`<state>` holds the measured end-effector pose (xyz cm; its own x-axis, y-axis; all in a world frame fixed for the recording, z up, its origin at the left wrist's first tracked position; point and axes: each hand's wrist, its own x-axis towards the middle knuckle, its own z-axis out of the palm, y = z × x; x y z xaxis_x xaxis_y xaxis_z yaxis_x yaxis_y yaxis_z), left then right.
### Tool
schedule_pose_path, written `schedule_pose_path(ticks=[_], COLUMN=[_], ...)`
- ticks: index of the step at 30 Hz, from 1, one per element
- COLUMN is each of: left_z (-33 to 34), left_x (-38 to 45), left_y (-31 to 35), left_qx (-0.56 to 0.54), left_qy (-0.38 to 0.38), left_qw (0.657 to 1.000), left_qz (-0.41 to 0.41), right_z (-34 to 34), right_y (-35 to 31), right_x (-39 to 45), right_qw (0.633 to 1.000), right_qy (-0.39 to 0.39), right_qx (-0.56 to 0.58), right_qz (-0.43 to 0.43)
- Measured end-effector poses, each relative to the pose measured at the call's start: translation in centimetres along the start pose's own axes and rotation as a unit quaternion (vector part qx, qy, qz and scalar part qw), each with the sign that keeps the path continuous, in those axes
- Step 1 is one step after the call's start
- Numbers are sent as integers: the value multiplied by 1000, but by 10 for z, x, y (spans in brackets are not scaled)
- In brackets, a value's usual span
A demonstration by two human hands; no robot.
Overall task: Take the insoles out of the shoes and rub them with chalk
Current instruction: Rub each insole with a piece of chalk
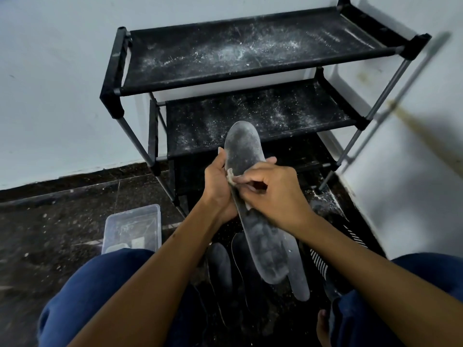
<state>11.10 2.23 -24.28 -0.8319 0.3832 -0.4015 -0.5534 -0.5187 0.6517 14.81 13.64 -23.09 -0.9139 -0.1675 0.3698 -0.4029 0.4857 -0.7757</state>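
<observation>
The left hand (pixel 217 186) grips the insole's (pixel 244 156) edge, holding it up before the rack (pixel 250 53). The right hand (pixel 273 194) pinches chalk (pixel 230 175) against it; best press evenly, working toe to heel.

Dim, soft light; blurred edges, wide-angle bending, rack (pixel 250 51) shadow on wall (pixel 400 171).

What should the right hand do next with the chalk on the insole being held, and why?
Probably draw the chalk back along the insole toward the heel. The left hand grips the insole's edge near its middle and the right hand pinches the chalk against that same spot. The heel half already looks patchy white, but unevenly, so another stroke there seems worthwhile.
</observation>
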Motion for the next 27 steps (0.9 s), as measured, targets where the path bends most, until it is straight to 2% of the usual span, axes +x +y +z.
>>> schedule_pose_path(ticks=[4, 7, 11, 12, 14, 17, 19, 23, 25, 27], left_z=[-1, 0, -2, -2, -3, -2, 0, 1, 0, 0], left_x=[0, 2, 3, 2, 2, 3, 3, 3, 2, 2], left_y=[-2, -4, 1, 2, 3, 1, 0, -2, -2, -2], left_qx=[6, 10, 3, 4, -4, -5, 4, 26, 27, 37], left_qy=[-7, -4, 1, 0, -10, -21, -18, -10, -9, -9], left_qw=[1000, 1000, 1000, 1000, 1000, 1000, 1000, 999, 999, 998], left_qz=[-3, 1, 14, 18, 19, 21, 24, 31, 34, 43], right_z=[-7, -5, 5, 5, -2, -13, -9, 7, 3, -7], right_y=[10, 10, -5, -6, -2, 9, 9, -3, -1, 7], right_x=[6, 4, -5, -6, -2, 8, 6, -7, -5, 3], right_qw=[990, 993, 1000, 1000, 998, 984, 983, 998, 997, 987], right_qy=[33, 58, 14, 9, 10, 55, 67, 30, 7, 12], right_qx=[-135, -107, 28, 24, -57, -170, -168, -61, -82, -157], right_qz=[-18, -9, 4, 0, -12, 5, 8, -6, -8, 2])
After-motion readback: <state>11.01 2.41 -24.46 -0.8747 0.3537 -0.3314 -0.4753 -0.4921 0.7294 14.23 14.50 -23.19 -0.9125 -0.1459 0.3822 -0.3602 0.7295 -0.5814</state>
